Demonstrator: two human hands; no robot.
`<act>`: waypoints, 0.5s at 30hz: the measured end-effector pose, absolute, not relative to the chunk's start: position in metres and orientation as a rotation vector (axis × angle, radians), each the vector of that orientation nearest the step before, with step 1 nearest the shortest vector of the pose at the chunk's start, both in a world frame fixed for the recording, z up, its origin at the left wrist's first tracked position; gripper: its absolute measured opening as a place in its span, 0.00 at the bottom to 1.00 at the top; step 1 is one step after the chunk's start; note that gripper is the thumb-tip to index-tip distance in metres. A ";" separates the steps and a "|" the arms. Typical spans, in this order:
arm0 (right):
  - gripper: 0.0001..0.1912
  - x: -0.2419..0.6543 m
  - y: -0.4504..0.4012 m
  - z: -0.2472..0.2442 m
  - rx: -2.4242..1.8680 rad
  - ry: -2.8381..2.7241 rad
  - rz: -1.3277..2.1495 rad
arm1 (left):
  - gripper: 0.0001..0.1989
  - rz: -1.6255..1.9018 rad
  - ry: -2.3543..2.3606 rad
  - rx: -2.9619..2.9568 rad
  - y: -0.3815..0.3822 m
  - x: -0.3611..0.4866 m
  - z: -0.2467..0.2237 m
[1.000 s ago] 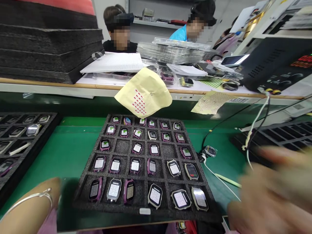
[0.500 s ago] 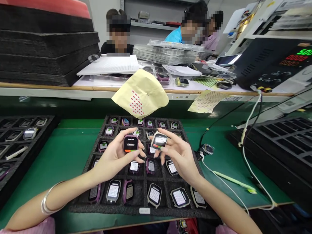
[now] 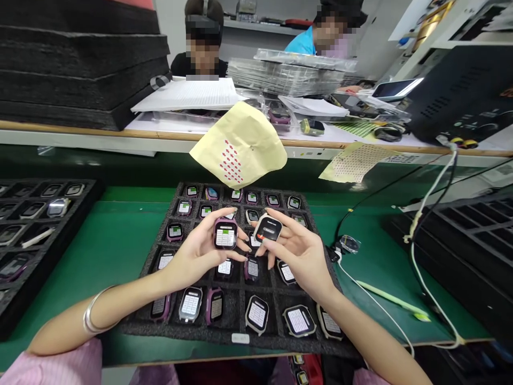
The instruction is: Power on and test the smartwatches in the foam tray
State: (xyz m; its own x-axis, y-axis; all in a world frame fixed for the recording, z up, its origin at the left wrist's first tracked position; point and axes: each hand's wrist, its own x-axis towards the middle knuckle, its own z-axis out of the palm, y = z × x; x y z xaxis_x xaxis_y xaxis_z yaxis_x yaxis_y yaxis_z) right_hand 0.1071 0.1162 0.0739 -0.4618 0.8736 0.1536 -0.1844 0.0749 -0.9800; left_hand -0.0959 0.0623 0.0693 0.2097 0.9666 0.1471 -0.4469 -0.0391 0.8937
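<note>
My left hand [image 3: 200,246] is closed round a purple smartwatch [image 3: 225,233], whose lit screen shows a white grid with a green cell. In my right hand [image 3: 300,248] is a silver-beige smartwatch [image 3: 268,229], its dark screen showing small text and a red-orange mark. Both watches are held side by side, strapless and facing me. Below them lies a black foam tray [image 3: 188,334] with several more watches in its compartments, purple and pale ones, most with lit screens. My hands hide part of the middle rows.
Another foam tray [image 3: 86,214] with watches lies at left, and stacked black trays [image 3: 460,256] at right. A green pen-like stick [image 3: 395,300] and a white cable [image 3: 372,302] lie right of the middle tray. Yellow paper [image 3: 244,144] hangs from the shelf edge [image 3: 160,140]. Co-workers sit beyond.
The left watch's screen has gone from a dark page to a white grid. The right watch has tilted and now shows a dark text page. The head view has shifted slightly.
</note>
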 end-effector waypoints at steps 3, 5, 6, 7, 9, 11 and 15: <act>0.26 0.107 0.115 0.073 -0.725 -1.483 1.549 | 0.28 1.291 0.654 1.046 0.063 -0.095 0.069; 0.26 0.108 0.115 0.072 -0.703 -1.476 1.564 | 0.28 1.286 0.650 1.048 0.063 -0.095 0.069; 0.26 0.109 0.115 0.072 -0.693 -1.471 1.571 | 0.28 1.282 0.647 1.046 0.062 -0.095 0.069; 0.26 0.109 0.115 0.072 -0.688 -1.465 1.578 | 0.28 1.277 0.645 1.043 0.062 -0.095 0.069; 0.25 0.110 0.116 0.072 -0.690 -1.455 1.584 | 0.28 1.273 0.651 1.033 0.062 -0.095 0.068; 0.25 0.110 0.116 0.071 -0.706 -1.450 1.581 | 0.28 1.274 0.659 1.027 0.062 -0.095 0.068; 0.22 0.110 0.117 0.069 -0.721 -1.457 1.541 | 0.28 1.274 0.662 1.025 0.061 -0.094 0.067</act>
